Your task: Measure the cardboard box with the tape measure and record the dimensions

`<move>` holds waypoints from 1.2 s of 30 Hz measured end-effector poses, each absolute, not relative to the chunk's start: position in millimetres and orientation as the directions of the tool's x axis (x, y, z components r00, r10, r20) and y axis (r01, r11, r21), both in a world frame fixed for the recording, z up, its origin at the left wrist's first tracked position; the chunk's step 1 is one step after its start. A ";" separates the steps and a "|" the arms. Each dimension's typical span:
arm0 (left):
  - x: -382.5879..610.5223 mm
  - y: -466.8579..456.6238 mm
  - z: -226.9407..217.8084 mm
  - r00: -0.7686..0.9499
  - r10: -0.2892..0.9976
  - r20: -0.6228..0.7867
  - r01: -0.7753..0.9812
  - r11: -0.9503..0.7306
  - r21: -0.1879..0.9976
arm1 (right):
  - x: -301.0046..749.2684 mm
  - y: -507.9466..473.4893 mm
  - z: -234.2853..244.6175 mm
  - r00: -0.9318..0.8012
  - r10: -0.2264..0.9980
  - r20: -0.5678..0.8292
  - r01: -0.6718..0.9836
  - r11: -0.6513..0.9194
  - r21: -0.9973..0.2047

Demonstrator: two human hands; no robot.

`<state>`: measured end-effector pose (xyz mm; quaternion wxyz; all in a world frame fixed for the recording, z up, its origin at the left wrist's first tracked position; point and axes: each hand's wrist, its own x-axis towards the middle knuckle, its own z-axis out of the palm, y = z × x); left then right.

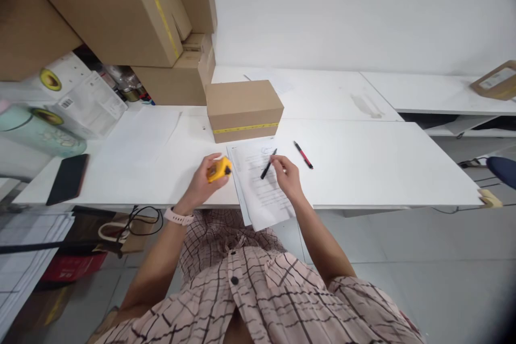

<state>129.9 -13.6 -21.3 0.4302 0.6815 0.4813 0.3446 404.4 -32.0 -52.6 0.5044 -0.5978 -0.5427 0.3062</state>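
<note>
My left hand (pixel 203 183) is closed around a yellow tape measure (pixel 219 169), held just above the white table (pixel 363 166). My right hand (pixel 287 174) pinches a black pen (pixel 268 163) over a printed sheet of paper (pixel 262 185) that hangs over the table's near edge. A small cardboard box (pixel 243 109) with a yellow tape band stretched across its front stands just behind the paper. A red and black pen (pixel 303 155) lies on the table to the right of my right hand.
Several larger cardboard boxes (pixel 121 21) are stacked at the back left. A black phone (pixel 68 178) lies at the table's left edge, near a pale green tumbler (pixel 40 130) and white cartons. Blank paper (pixel 139 137) lies left of centre. Bags and cables sit under the table.
</note>
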 end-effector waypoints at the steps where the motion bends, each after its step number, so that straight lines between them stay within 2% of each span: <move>1: 139.4 -19.7 -14.4 0.379 0.923 0.061 0.302 -0.185 0.935 | 394.5 -32.1 -40.3 0.096 0.993 0.075 0.155 0.059 -0.986; 2: 147.8 -24.3 -9.3 0.443 0.894 0.064 0.267 -0.200 0.943 | 385.4 -32.5 -29.3 -0.025 1.000 0.007 0.017 0.008 -1.000; 4: 159.9 -29.4 -4.1 0.516 0.854 0.073 0.237 -0.224 0.945 | 372.2 -34.5 -13.1 -0.154 0.986 -0.057 -0.120 -0.076 -0.990; 8: 166.4 -30.0 -5.9 0.563 0.825 0.046 0.249 -0.222 0.943 | 368.7 -41.5 -4.7 -0.164 0.981 -0.105 -0.116 -0.124 -0.985; 11: 164.3 -24.4 -3.1 0.592 0.806 0.011 0.264 -0.206 0.942 | 379.6 -37.2 -3.0 -0.165 0.983 -0.074 -0.066 -0.086 -0.994; 13: 160.1 -13.1 5.9 0.584 0.812 0.003 0.270 -0.198 0.942 | 393.2 -20.3 5.0 -0.120 0.993 -0.010 -0.028 -0.014 -0.999; 15: 151.1 8.0 20.6 0.527 0.850 0.012 0.271 -0.181 0.945 | 413.0 11.9 19.2 -0.001 0.997 0.077 0.008 0.077 -0.997; 18: 127.4 58.5 47.1 0.348 0.934 0.081 0.226 -0.167 0.960 | 448.4 84.3 42.3 0.206 0.959 0.196 0.071 0.185 -0.980; 21: 98.6 118.2 69.2 0.153 0.977 0.147 0.179 -0.173 0.968 | 472.9 161.7 52.7 0.274 0.933 0.234 0.105 0.213 -0.971; 24: 76.6 166.9 81.9 0.069 0.993 0.096 0.183 -0.107 0.977 | 476.5 215.8 47.3 0.362 0.916 0.172 0.134 0.131 -0.982; 28: 63.6 201.7 87.9 0.074 0.997 -0.015 0.220 -0.001 0.975 | 468.9 243.8 31.0 0.453 0.888 0.079 0.196 -0.012 -0.981; 33: 58.5 217.3 91.8 0.082 0.994 -0.071 0.274 0.046 0.961 | 467.0 249.7 17.8 0.436 0.897 0.077 0.349 -0.090 -0.933; 36: 56.4 224.0 91.3 0.104 0.990 -0.098 0.292 0.064 0.954 | 462.9 247.7 17.5 0.359 0.933 -0.032 0.357 -0.169 -0.919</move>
